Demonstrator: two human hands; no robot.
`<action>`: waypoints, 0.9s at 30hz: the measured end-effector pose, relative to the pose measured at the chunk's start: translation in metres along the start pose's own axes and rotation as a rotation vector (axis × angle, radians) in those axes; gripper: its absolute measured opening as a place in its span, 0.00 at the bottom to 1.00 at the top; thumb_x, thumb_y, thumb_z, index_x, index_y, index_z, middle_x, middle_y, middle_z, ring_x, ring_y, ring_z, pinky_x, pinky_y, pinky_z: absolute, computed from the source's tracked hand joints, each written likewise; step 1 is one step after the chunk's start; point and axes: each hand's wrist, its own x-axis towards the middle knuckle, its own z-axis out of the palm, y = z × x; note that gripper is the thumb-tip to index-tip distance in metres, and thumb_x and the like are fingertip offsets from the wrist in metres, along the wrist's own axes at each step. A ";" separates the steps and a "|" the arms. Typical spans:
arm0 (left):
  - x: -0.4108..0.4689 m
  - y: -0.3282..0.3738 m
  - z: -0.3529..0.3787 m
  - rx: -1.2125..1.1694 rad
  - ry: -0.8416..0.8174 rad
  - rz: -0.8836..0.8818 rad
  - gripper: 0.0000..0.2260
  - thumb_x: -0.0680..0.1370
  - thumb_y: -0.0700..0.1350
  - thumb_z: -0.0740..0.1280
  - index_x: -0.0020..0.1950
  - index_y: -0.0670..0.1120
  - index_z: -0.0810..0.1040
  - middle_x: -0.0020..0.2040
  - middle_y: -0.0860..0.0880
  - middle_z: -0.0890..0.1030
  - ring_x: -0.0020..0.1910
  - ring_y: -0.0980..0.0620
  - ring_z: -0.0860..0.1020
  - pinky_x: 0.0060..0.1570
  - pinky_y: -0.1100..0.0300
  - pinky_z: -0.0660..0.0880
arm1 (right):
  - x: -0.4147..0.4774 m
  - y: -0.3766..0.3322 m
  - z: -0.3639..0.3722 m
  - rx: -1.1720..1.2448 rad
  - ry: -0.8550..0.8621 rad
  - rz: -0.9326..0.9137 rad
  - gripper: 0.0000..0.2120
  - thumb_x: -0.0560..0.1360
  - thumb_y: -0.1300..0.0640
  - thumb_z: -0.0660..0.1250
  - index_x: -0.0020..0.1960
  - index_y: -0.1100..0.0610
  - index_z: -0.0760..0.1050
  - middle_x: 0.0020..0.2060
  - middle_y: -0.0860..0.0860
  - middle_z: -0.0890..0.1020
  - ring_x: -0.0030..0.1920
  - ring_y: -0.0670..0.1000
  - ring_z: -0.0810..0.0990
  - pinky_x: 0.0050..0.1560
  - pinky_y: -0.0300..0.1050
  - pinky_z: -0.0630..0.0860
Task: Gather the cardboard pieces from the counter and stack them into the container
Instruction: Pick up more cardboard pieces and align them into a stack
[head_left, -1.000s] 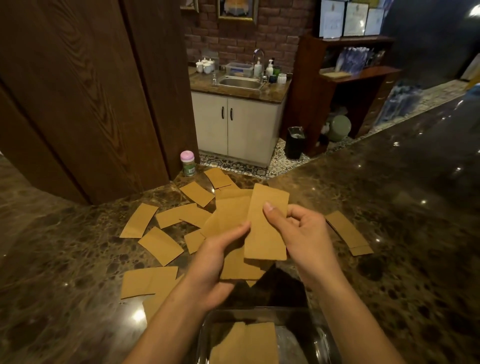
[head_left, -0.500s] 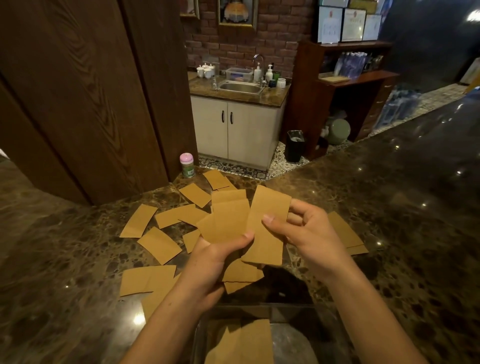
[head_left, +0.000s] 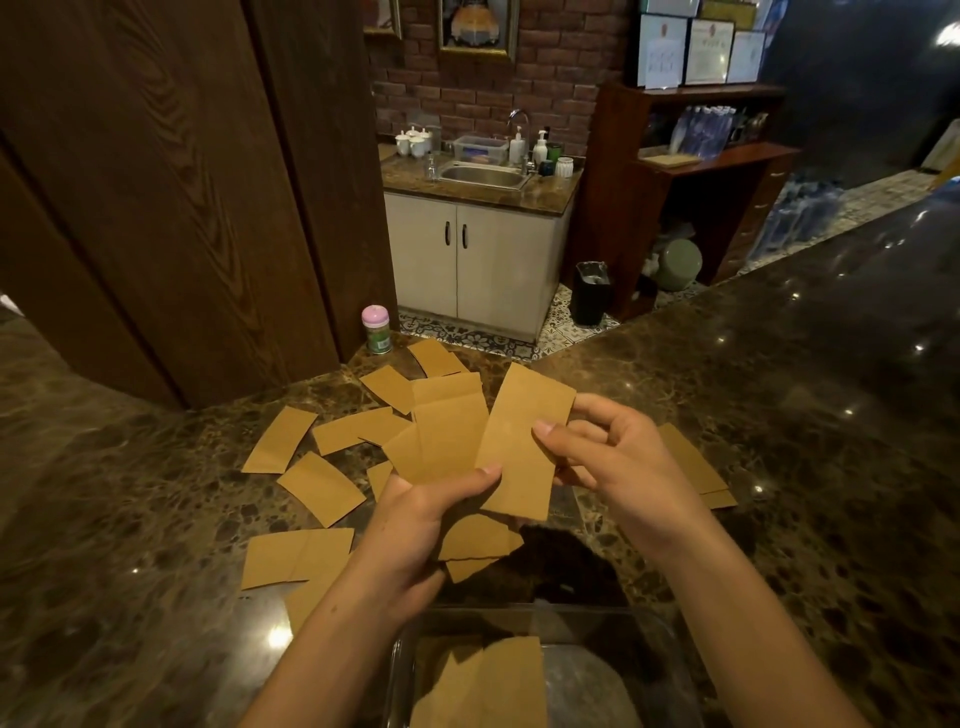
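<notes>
Cardboard pieces (head_left: 447, 436): left grip (head_left: 415, 525) clasps a fan just beyond the container (head_left: 587, 691), right grip (head_left: 618, 467) pinches one sheet (head_left: 519, 441), apparently aligning it for stacking.

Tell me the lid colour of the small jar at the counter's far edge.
The lid is pink; the head view shows it best.

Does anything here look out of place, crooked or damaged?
The cardboard pieces lie scattered on the counter at all angles, some overlapping. Those inside the container sit crooked, not squared up. Nothing looks spilled.
</notes>
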 end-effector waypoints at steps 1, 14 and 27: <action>0.000 0.000 -0.001 0.000 -0.003 0.004 0.16 0.66 0.42 0.75 0.53 0.47 0.82 0.44 0.46 0.88 0.50 0.41 0.84 0.45 0.46 0.81 | 0.000 -0.001 -0.001 -0.007 0.003 0.001 0.11 0.79 0.59 0.71 0.62 0.54 0.81 0.49 0.57 0.90 0.51 0.57 0.89 0.45 0.45 0.85; 0.001 -0.001 0.001 -0.106 -0.053 -0.102 0.17 0.74 0.46 0.73 0.62 0.44 0.82 0.50 0.39 0.86 0.43 0.42 0.85 0.43 0.49 0.84 | -0.005 -0.001 0.004 -0.164 0.074 -0.470 0.13 0.77 0.64 0.73 0.59 0.53 0.83 0.52 0.49 0.89 0.52 0.48 0.88 0.46 0.41 0.84; 0.005 0.004 -0.012 -0.033 -0.033 -0.084 0.31 0.60 0.50 0.84 0.60 0.41 0.83 0.58 0.39 0.85 0.64 0.37 0.79 0.69 0.34 0.69 | -0.019 0.012 -0.008 -0.928 -0.215 -0.915 0.18 0.74 0.65 0.69 0.61 0.54 0.85 0.62 0.47 0.85 0.69 0.47 0.78 0.68 0.47 0.78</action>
